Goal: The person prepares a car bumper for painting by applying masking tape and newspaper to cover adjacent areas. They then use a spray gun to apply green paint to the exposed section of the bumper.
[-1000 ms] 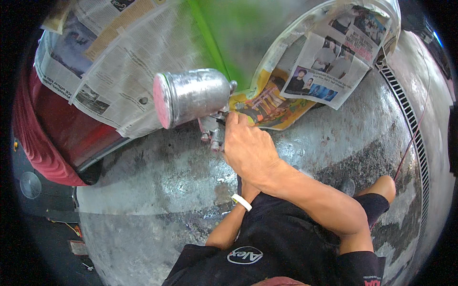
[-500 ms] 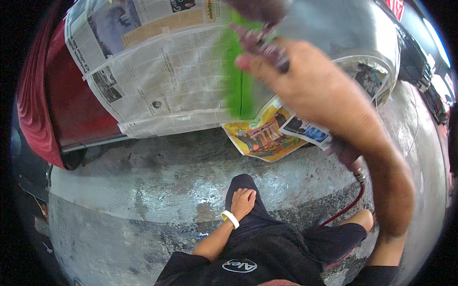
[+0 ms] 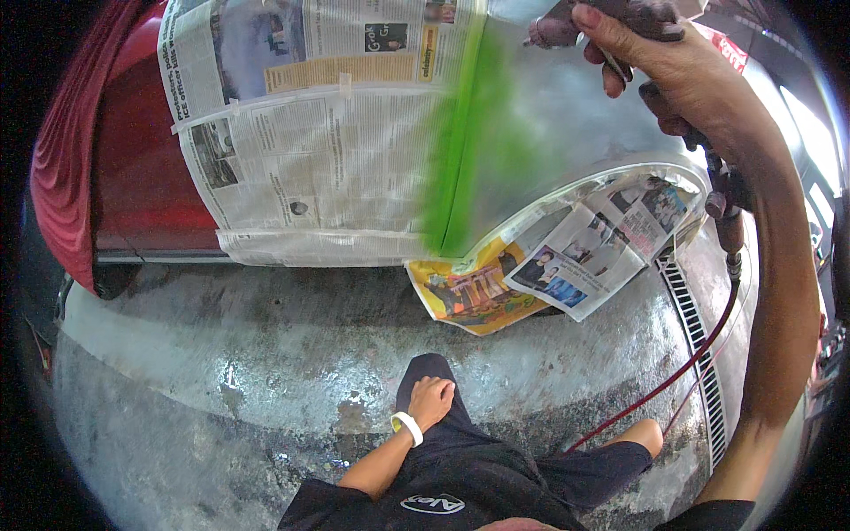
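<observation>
My right hand [image 3: 699,80] is up at the top right, its fingers wrapped round a paint spray gun [image 3: 642,19]. The gun is held off a grey car panel [image 3: 567,111], with its front end toward the left. Bright green paint [image 3: 465,142] lies in an upright band along the panel's left edge, sharp on a seam and misty to its right. Overspray reaches the newspaper masking [image 3: 310,168] beside it. My left hand [image 3: 432,400] rests on my knee with its fingers curled together and nothing visible in them.
A red car body [image 3: 133,168] and draped red cloth [image 3: 66,159] stand at the left. Loose newspaper [image 3: 580,257] and a yellow printed sheet [image 3: 478,283] cover the wheel arch. A dark red air hose [image 3: 673,380] runs from the gun to the floor, near a slotted drain [image 3: 695,345].
My right hand has swung the spray gun up and right, away from the green band. More of the green area and wheel-arch paper now shows. My left hand stays on my knee.
</observation>
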`<act>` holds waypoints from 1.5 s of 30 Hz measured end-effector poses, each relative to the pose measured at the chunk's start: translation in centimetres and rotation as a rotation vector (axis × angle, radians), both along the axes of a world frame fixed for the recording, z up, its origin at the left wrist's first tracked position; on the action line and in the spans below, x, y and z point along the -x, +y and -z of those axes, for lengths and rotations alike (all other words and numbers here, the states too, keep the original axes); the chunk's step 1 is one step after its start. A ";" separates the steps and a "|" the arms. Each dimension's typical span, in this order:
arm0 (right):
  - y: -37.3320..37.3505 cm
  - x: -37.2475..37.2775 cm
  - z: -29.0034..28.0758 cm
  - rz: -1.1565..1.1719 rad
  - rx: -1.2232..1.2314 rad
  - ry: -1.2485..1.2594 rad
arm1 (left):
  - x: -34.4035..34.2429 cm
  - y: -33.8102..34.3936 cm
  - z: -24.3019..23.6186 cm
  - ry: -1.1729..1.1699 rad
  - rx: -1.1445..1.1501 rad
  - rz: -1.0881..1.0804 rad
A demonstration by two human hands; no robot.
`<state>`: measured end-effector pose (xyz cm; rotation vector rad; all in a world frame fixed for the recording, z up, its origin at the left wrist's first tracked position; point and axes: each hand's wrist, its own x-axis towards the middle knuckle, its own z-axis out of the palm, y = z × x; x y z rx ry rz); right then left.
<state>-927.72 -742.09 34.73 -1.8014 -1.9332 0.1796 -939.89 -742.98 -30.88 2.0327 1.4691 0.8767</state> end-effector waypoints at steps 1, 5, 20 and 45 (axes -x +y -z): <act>1.0 -0.2 0.3 0.020 -0.035 -0.050 | 0.5 -0.2 -0.2 0.016 0.006 -0.012; 3.4 -0.7 -0.2 0.054 -0.150 -0.162 | 1.0 -0.4 -0.3 0.035 0.007 -0.018; 5.2 -2.6 -2.9 -0.076 -0.533 -0.038 | 2.0 -0.7 -0.4 0.022 0.033 -0.045; 2.7 -14.6 15.4 0.100 -0.396 0.890 | 1.0 12.0 -30.4 -0.192 -0.800 0.142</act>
